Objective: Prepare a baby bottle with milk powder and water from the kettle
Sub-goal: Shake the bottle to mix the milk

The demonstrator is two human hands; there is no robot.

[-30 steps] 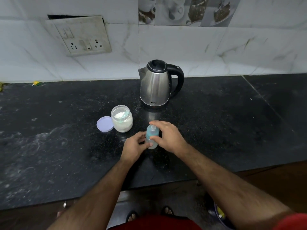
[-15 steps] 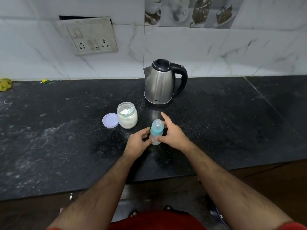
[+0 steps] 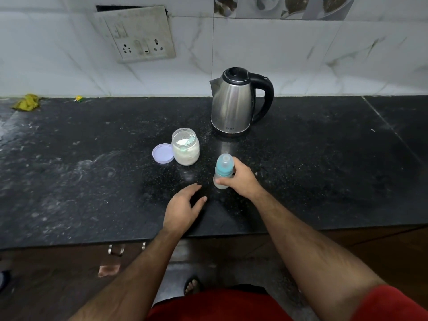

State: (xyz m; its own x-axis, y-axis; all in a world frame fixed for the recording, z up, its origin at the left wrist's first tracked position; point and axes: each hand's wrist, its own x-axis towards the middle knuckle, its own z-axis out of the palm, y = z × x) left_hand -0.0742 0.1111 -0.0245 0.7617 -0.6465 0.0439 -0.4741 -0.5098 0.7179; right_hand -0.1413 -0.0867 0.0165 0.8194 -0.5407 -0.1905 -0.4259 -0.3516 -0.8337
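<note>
One baby bottle (image 3: 223,170) stands upright on the black counter (image 3: 324,172), capped, grasped around its body by the right hand (image 3: 240,179). The left hand (image 3: 183,209) lies released beside it, fingers relaxed, holding nothing. One open jar of milk powder (image 3: 185,146) sits with one lilac lid (image 3: 163,153) touching its left side. One steel kettle (image 3: 236,101) stands behind them, near the wall.

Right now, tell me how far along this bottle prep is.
Done, by the look of it: the bottle stands capped on the counter with pale liquid inside; the kettle is back by the wall. In hand: the right hand grips the bottle; the left hand hovers open beside it. Left: the jar is open, its lid lying alongside.
</note>
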